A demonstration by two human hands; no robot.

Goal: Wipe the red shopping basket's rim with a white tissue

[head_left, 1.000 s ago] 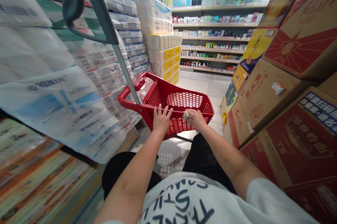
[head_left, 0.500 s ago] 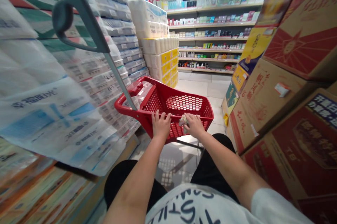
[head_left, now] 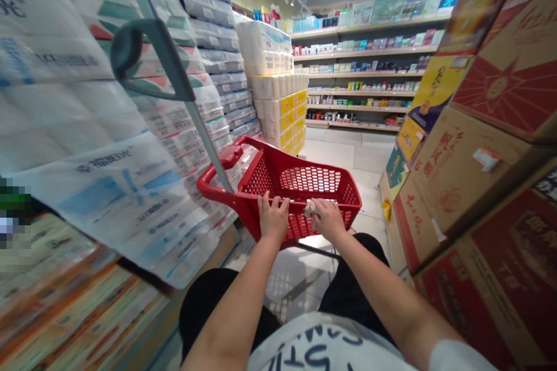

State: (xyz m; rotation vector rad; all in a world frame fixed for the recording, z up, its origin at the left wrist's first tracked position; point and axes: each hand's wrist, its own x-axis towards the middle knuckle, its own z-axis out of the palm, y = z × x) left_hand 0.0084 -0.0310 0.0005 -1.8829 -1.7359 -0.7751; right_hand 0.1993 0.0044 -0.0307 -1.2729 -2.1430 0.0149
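A red plastic shopping cart (head_left: 255, 208) with perforated basket walls stands in front of my knees. My left hand (head_left: 274, 221) is on its near rim, fingers spaced and hooked over the edge. Farther right along the same rim, my right hand (head_left: 329, 220) pinches a crumpled pale cloth (head_left: 310, 210), or perhaps a tissue, against the edge. The fingertips of that hand are partly hidden behind the rim. A grey pole with a dark loop handle (head_left: 178, 78) rises from the cart's left end. The basket's visible inside shows no goods.
Wrapped paper packs (head_left: 104, 185) are stacked close on the left, with toilet roll packs (head_left: 278, 92) beyond. Cardboard cartons (head_left: 448, 168) form a wall on the right. Shelves of small boxed goods (head_left: 369, 75) cross the back. White floor tiles (head_left: 335, 147) run between.
The whole view has shifted, so the cart and shelves appear slightly lower and farther right. Both hands stay at about the same places on the rim.
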